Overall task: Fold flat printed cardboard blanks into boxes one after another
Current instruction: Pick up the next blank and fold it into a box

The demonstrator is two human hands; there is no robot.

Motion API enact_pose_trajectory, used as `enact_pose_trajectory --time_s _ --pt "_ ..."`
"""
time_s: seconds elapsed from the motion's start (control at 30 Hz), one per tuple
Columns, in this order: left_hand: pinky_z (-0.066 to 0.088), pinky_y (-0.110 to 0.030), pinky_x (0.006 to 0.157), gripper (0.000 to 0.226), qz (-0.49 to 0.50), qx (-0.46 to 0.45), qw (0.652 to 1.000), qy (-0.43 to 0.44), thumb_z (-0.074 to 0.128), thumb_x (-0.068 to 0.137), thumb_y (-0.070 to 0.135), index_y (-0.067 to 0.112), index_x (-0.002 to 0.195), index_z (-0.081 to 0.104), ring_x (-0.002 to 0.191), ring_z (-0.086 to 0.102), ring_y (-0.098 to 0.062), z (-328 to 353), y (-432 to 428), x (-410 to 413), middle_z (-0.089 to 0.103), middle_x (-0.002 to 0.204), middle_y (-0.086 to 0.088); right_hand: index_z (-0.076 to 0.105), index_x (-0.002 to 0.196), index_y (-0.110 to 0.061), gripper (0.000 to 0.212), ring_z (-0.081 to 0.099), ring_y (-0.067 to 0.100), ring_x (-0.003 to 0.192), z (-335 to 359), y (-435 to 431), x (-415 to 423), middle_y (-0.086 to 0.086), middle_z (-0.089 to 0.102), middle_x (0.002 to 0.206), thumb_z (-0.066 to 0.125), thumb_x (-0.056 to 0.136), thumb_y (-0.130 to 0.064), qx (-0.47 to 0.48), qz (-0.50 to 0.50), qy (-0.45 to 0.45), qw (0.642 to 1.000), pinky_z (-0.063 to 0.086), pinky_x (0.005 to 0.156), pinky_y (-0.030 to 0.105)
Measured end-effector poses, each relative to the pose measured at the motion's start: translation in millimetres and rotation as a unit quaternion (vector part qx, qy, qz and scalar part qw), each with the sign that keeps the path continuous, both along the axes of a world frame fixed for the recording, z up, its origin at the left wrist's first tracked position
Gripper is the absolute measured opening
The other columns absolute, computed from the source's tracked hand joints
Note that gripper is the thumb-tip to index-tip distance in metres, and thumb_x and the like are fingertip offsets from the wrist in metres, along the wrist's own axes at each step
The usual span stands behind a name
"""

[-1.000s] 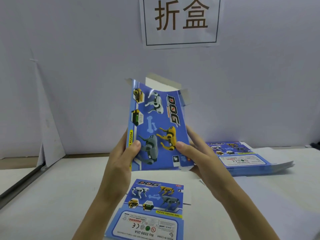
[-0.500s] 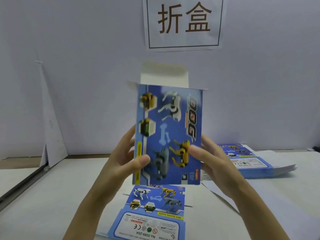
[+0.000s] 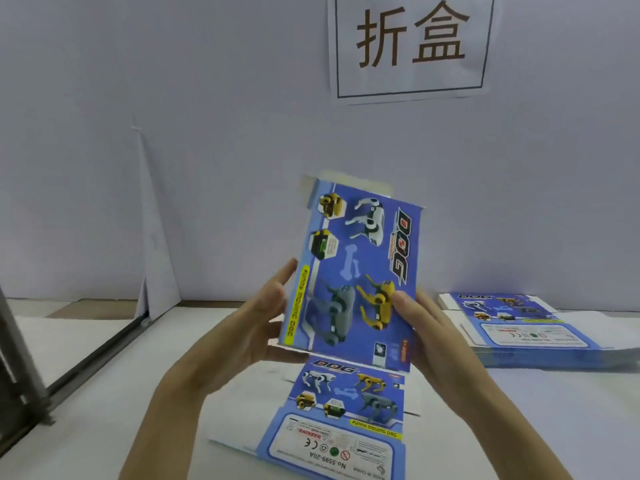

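Observation:
I hold a blue printed cardboard box (image 3: 353, 271), marked "DOG" with robot dogs, upright above the table. Its printed front faces me and white flaps stand up at its top. My left hand (image 3: 256, 320) holds its lower left edge, fingers behind the panel. My right hand (image 3: 426, 327) grips its lower right edge, thumb on the front over the yellow dog. Directly below lies a flat blue blank (image 3: 343, 420) on the table. A stack of flat blanks (image 3: 519, 327) sits to the right near the wall.
A white table (image 3: 104, 393) runs to a white wall with a paper sign (image 3: 412, 43). A folded white sheet (image 3: 156, 237) leans against the wall on the left. A metal rail (image 3: 93, 355) and post (image 3: 17, 368) border the table's left side.
The held box has turned from angled to facing me squarely and then tilted slightly. My left thumb has come off the front panel. The view has shifted left.

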State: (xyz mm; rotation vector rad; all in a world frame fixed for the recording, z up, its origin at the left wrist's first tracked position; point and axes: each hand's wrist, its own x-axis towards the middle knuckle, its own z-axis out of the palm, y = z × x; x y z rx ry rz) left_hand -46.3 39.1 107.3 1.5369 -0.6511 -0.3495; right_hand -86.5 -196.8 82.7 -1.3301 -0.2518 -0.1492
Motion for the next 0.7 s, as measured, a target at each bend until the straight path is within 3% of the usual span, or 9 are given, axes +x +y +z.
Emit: enact_pose_trajectory --time_s 0.1,0.23,0.33,0.4,0.5,0.53,0.6,0.67,0.7 --pt "0.056 -0.045 0.085 0.073 0.057 0.047 0.997 0.003 0.07 0.067 0.059 0.052 0.133 0.042 0.11 0.065 -0.023 -1 19 -1 0.065 0.125 0.005 0.046 0.132 -0.046 0.069 0.069 0.014 0.1 -4 9 0 -0.008 0.069 0.114 0.071 0.069 -0.059 -0.095 0.015 -0.021 0.995 0.058 0.072 0.027" --pt "0.06 -0.039 0.064 0.058 0.206 -0.013 0.969 0.132 0.078 0.067 0.049 0.023 0.117 0.065 0.087 0.072 -0.028 -12 57 1 0.073 0.105 -0.009 0.029 0.144 -0.043 0.08 0.068 0.012 0.099 -25 25 9 -0.007 0.059 0.126 0.051 0.071 -0.066 -0.211 0.019 0.083 0.974 0.054 0.092 0.039" --pt "0.058 -0.037 0.055 0.042 0.365 -0.111 0.907 0.177 0.072 0.075 0.045 0.018 0.106 0.067 0.071 0.072 -0.026 -14 95 16 0.074 0.099 -0.012 0.025 0.147 -0.035 0.063 0.064 0.01 0.098 -39 34 21 -0.011 0.057 0.118 0.048 0.09 -0.052 -0.285 0.022 0.111 0.952 0.056 0.086 0.033" --pt "0.059 -0.036 0.058 0.037 0.393 -0.297 0.857 0.149 0.066 0.085 0.041 0.018 0.114 0.061 0.081 0.072 -0.024 -1 117 34 0.068 0.114 -0.012 0.025 0.147 -0.032 0.059 0.063 0.011 0.097 -46 40 28 -0.015 0.056 0.11 0.05 0.095 -0.043 -0.325 0.032 0.112 0.938 0.056 0.081 0.03" --pt "0.051 -0.033 0.084 0.068 0.456 -0.536 0.707 0.065 0.06 0.091 0.042 0.026 0.147 0.026 0.116 0.053 -0.021 20 133 56 0.041 0.142 -0.003 0.028 0.145 -0.035 0.057 0.06 0.008 0.098 -58 46 37 -0.015 0.056 0.111 0.053 0.094 -0.041 -0.361 0.041 0.107 0.926 0.054 0.084 0.03" --pt "0.046 -0.035 0.092 0.072 0.475 -0.507 0.718 0.044 0.057 0.093 0.041 0.03 0.15 0.015 0.122 0.046 -0.019 18 128 61 0.037 0.143 0.0 0.03 0.143 -0.037 0.055 0.06 0.008 0.098 -61 47 38 -0.015 0.057 0.113 0.054 0.093 -0.042 -0.368 0.046 0.106 0.923 0.054 0.086 0.031" --pt "0.045 -0.033 0.094 0.055 0.447 -0.317 0.836 0.014 0.051 0.098 0.029 0.03 0.147 0.026 0.121 0.044 -0.013 -9 100 67 0.042 0.139 0.003 0.036 0.139 -0.039 0.049 0.06 0.005 0.098 -68 44 38 -0.017 0.056 0.116 0.053 0.093 -0.045 -0.41 0.047 0.099 0.905 0.054 0.084 0.027" --pt "0.044 -0.016 0.087 0.036 0.319 0.016 0.945 -0.07 0.052 0.098 0.02 0.032 0.132 0.047 0.113 0.052 0.003 -51 60 55 0.052 0.137 0.004 0.039 0.14 -0.035 0.046 0.057 0.003 0.103 -77 38 40 -0.015 0.054 0.126 0.05 0.096 -0.044 -0.493 0.025 0.084 0.866 0.049 0.087 0.022" --pt "0.04 -0.01 0.089 0.036 0.222 0.173 0.953 -0.113 0.056 0.096 0.029 0.038 0.131 0.049 0.11 0.05 0.013 -76 41 47 0.052 0.139 0.006 0.04 0.141 -0.031 0.046 0.054 0.007 0.111 -83 35 43 -0.01 0.051 0.134 0.048 0.097 -0.041 -0.538 0.007 0.08 0.839 0.044 0.092 0.023"
